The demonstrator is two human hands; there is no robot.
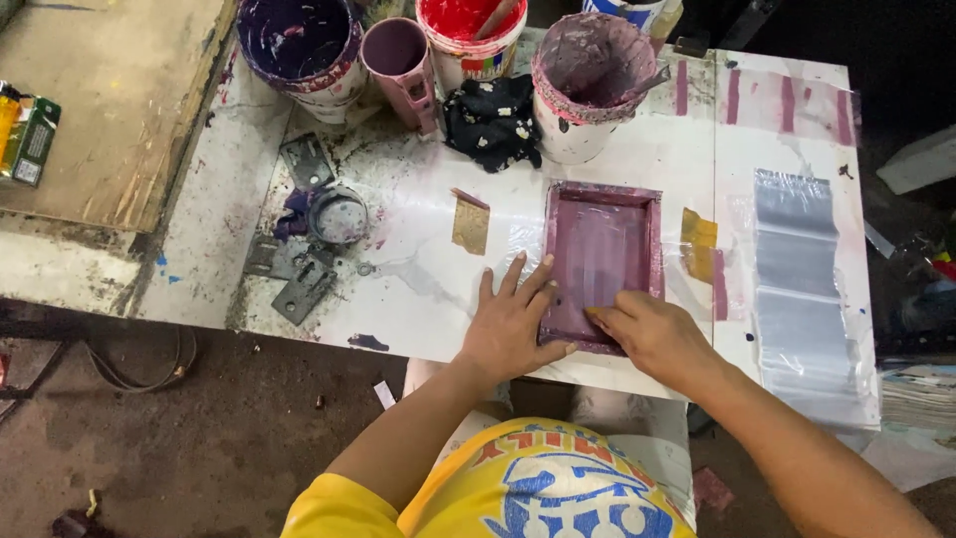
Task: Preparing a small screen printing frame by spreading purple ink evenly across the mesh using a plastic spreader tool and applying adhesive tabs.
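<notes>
- A small purple-stained screen frame (602, 261) lies flat on the white counter (438, 289), near its front edge and right of centre.
- The left hand (513, 324) lies palm down with fingers (518, 277) spread wide, half on the counter and half on the frame's left rail; it presses and grips nothing.
- The right hand (652, 334) rests on the frame's lower right corner, fingers curled down onto the mesh; whether they pinch anything there I cannot tell.
- Two tan tape pieces lie on either side of the frame: one (470, 223) to its left, one yellowish (699, 242) touching its right side.
- A stack of clear plastic bags (802, 299) lies well to the right, running toward the counter's front edge.
- Along the back stand paint tubs: a dark purple bucket (299, 45), a mauve cup (400, 60), a red paint tub (470, 35) with a stick in it, and a mauve-smeared tub (588, 85) holding a tool.
- A black paint-spotted rag (493, 120) sits between the tubs, behind the frame.
- To the left lie a small round tin (339, 217) and grey metal brackets (304, 289), amid purple smears.
- A wooden board (110, 100) covers the far left, with a green box (28, 139) cut off by the edge.
- Another tub at the top is cut off by the edge.
</notes>
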